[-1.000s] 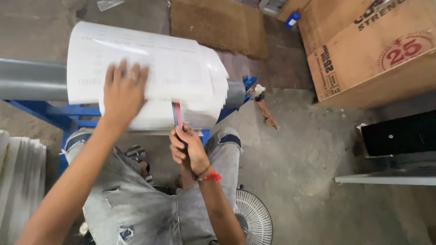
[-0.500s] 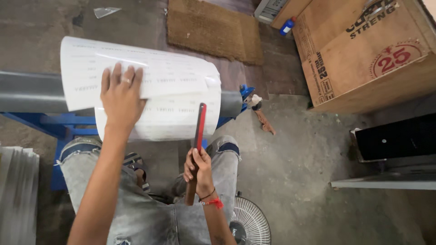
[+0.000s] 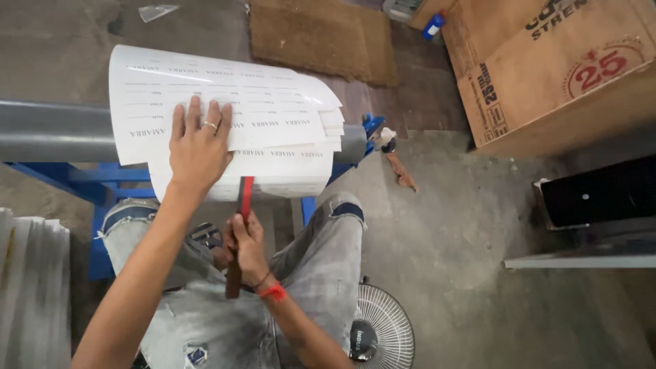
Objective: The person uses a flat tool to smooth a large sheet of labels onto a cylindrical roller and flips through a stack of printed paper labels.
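Observation:
A stack of white printed sheets (image 3: 273,102) is draped over a grey pipe (image 3: 48,130). My left hand (image 3: 198,147) lies flat on the sheets, fingers spread, pressing them against the pipe. My right hand (image 3: 247,244) sits just below the sheets' lower edge and grips a long tool with a red blade and a dark wooden handle (image 3: 240,225). The red tip points up and touches the bottom edge of the sheets. My knees in grey jeans (image 3: 328,260) are under both hands.
A blue metal stand (image 3: 102,205) carries the pipe. A small fan (image 3: 381,335) lies on the concrete floor by my right leg. A large cardboard box (image 3: 553,68) and a brown mat (image 3: 321,37) lie beyond. White sheets (image 3: 31,287) are stacked at left.
My right hand has pulled the red tool down, so less of it overlaps the sheets than half a second ago. My left hand stays pressed on the sheets.

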